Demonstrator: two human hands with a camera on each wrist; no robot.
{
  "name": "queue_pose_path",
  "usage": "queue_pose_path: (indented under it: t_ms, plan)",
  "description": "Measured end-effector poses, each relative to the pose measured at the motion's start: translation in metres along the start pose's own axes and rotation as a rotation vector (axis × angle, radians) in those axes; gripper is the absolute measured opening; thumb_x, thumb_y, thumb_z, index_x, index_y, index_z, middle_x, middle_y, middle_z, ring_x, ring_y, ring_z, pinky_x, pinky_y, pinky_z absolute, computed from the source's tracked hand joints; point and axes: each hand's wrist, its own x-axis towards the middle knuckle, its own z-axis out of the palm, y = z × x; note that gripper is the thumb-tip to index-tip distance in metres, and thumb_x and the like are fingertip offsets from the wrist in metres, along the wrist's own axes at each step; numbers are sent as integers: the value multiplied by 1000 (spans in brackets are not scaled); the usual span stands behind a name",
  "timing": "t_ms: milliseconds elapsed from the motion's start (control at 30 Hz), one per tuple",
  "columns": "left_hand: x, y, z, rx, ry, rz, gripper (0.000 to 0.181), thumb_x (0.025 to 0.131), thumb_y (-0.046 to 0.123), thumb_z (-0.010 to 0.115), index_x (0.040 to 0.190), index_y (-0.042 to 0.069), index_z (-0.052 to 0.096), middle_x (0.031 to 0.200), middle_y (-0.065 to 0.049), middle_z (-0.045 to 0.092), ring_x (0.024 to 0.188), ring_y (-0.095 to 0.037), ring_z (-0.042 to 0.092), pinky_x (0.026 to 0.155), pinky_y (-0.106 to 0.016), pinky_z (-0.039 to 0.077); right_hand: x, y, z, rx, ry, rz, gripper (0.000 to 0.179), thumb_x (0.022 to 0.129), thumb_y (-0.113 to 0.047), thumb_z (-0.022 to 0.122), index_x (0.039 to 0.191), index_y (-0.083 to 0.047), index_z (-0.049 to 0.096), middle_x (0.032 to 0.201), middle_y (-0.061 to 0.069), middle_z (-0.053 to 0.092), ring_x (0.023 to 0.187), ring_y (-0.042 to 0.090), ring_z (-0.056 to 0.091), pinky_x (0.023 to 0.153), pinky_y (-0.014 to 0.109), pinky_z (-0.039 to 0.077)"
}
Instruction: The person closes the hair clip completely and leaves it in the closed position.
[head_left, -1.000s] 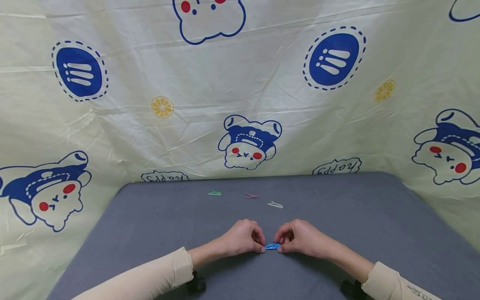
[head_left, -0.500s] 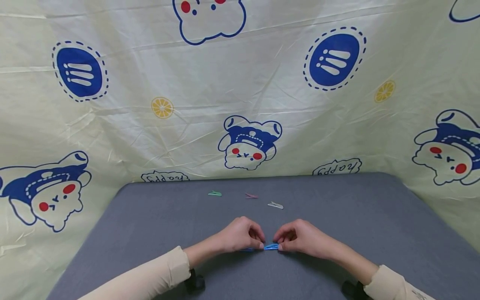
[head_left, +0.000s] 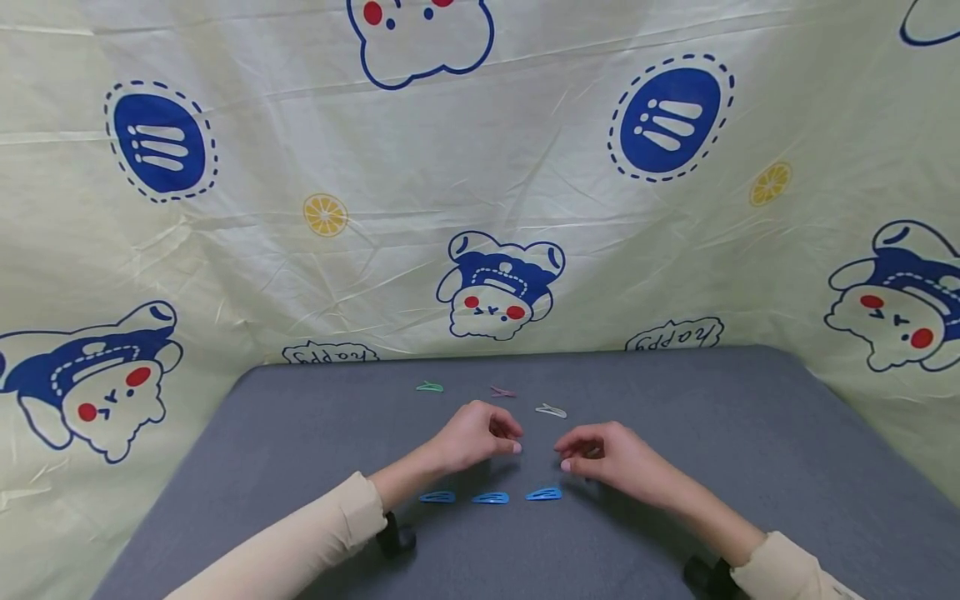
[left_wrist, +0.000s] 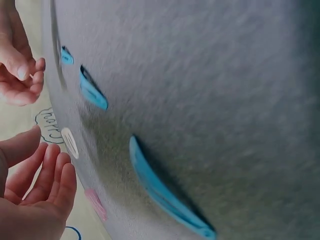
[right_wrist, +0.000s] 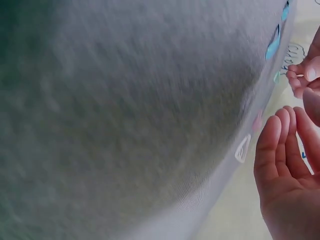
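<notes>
Three blue snap hair clips lie in a row near the front of the grey table: a left clip (head_left: pixel 437 497), a middle clip (head_left: pixel 491 498) and a right clip (head_left: pixel 543 494). Above and behind the row hovers my left hand (head_left: pixel 476 437), its fingers loosely bent and nothing in them; the left wrist view shows a blue clip (left_wrist: pixel 167 192) large beside it. My right hand (head_left: pixel 611 454) is likewise raised, behind and right of the right clip, with relaxed fingers and an empty palm (right_wrist: pixel 295 195). A gap separates the two hands.
Farther back lie a green hair clip (head_left: pixel 430 387), a pink one (head_left: pixel 503 392) and a white one (head_left: pixel 551 411), the white being nearest the hands. A patterned cloth (head_left: pixel 390 283) hangs behind the table's (head_left: pixel 675 400) far edge.
Both hands have let go of the right blue clip and moved up and away toward the back, the left one farther. The left and middle blue clips, hidden earlier, now show.
</notes>
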Motion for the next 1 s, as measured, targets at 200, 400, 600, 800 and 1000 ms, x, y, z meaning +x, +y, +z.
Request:
queue_pose_path:
  t_ms: [200, 400, 600, 800, 1000]
  plan:
    - [10, -3, -2, -7, 52, -8, 16, 89, 8, 72, 104, 1, 74, 86, 5, 67, 80, -13, 57, 72, -26, 49, 5, 2, -9, -64, 101, 12, 23, 92, -19, 71, 111, -7, 71, 102, 3, 70, 89, 14, 62, 77, 31, 51]
    - [21, -3, 0, 29, 91, -43, 12, 89, 6, 72, 100, 2, 74, 106, -4, 70, 102, -19, 61, 80, -29, 50, 14, 8, -15, -113, 149, 12, 21, 92, -17, 71, 111, -8, 71, 101, 2, 70, 89, 15, 61, 78, 31, 52]
    - [32, -5, 0, 43, 103, -105, 13, 90, 8, 72, 102, 3, 74, 95, -3, 67, 88, -18, 58, 73, -28, 49, 25, 13, -18, -156, 180, 8, 21, 92, -16, 70, 112, -7, 71, 98, -2, 68, 90, 15, 60, 80, 37, 51]
    - [37, -8, -2, 33, 106, -119, 15, 90, 8, 72, 104, 4, 74, 89, 1, 64, 81, -16, 55, 68, -26, 48, 35, 16, -20, -169, 201, 45, 21, 92, -9, 68, 112, -4, 71, 102, 5, 69, 90, 18, 61, 77, 37, 51]
    - [41, -13, 0, 43, 109, -126, 14, 90, 7, 72, 103, 5, 73, 88, 1, 64, 80, -16, 55, 67, -26, 48, 44, 23, -21, -181, 184, 80, 22, 92, -10, 68, 113, -2, 70, 102, 4, 69, 90, 19, 61, 74, 34, 51]
